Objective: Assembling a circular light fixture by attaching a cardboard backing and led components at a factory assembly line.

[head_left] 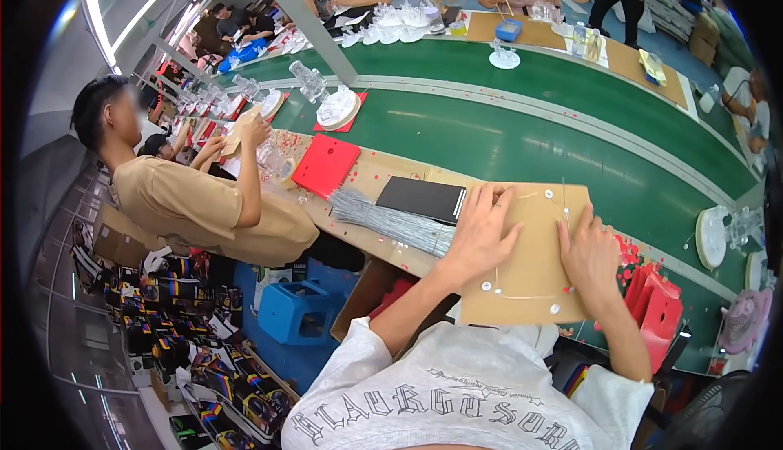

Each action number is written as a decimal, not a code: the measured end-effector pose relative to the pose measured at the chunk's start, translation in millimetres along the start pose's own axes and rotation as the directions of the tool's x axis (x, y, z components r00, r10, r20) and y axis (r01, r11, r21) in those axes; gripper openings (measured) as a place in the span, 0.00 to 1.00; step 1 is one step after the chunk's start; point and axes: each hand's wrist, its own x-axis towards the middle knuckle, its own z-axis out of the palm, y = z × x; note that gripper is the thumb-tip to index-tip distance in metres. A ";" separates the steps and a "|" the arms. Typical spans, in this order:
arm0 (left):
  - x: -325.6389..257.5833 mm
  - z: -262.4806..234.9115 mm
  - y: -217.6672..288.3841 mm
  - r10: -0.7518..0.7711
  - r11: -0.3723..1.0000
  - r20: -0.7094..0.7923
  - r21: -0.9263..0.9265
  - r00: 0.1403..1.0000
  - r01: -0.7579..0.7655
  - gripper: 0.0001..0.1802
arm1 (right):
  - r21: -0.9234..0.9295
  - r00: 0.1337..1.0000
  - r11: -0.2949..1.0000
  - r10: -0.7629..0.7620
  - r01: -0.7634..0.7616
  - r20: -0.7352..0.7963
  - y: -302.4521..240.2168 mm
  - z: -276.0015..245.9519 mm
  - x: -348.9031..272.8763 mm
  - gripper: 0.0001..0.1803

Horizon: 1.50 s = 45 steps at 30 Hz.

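In front of my body lies a brown cardboard sheet. Small white discs and pale thin wires sit on it, some close to its edges. My left hand rests on the sheet's upper left part, fingers stretched forward and thumb apart. My right hand lies along the sheet's right edge, fingers extended, near an upright wire by the top right disc. Left of the sheet is a bundle of thin silvery wires, partly under a flat black item.
Red sheets are stacked at the left, more red pieces at the right. A green conveyor carries clear figures on white round bases. A co-worker stands left, holding a brown sheet. A blue stool is below.
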 end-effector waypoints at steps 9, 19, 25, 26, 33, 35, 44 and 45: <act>6.3 -11.8 1.3 0.127 0.968 0.040 -0.224 0.991 -0.115 0.21 | 0.453 0.961 0.856 -0.162 0.250 -0.223 8.1 -42.7 -30.9 0.29; 7.9 -12.5 3.9 0.324 0.940 0.058 -0.130 0.944 -0.315 0.12 | 0.709 0.942 0.637 -0.090 0.304 -0.323 2.4 -23.9 -27.9 0.13; 9.2 -7.4 -3.2 0.410 0.905 -0.017 -0.115 0.912 -0.409 0.11 | 0.778 0.937 0.567 0.034 0.269 -0.349 -1.0 -26.0 -21.1 0.12; 12.7 -7.7 -3.9 0.404 0.904 -0.041 -0.133 0.914 -0.406 0.11 | 0.794 0.942 0.555 0.055 0.247 -0.332 -1.2 -25.2 -19.2 0.11; 13.2 -4.6 -0.5 0.393 0.894 -0.050 -0.211 0.918 -0.395 0.08 | 0.759 0.902 0.570 0.069 0.315 -0.427 7.3 -7.7 -15.4 0.10; 12.1 -4.9 3.0 0.395 0.895 -0.037 -0.212 0.918 -0.394 0.08 | 0.739 0.894 0.584 0.048 0.336 -0.445 7.6 -6.9 -20.4 0.10; 11.1 -7.3 12.2 0.408 0.886 0.008 -0.243 0.913 -0.394 0.09 | 0.680 0.912 0.655 -0.037 0.330 -0.408 5.4 -16.4 -32.1 0.13; 11.2 -6.5 13.1 0.397 0.888 0.007 -0.255 0.918 -0.382 0.09 | 0.667 0.899 0.650 -0.058 0.363 -0.434 6.1 -13.8 -31.1 0.12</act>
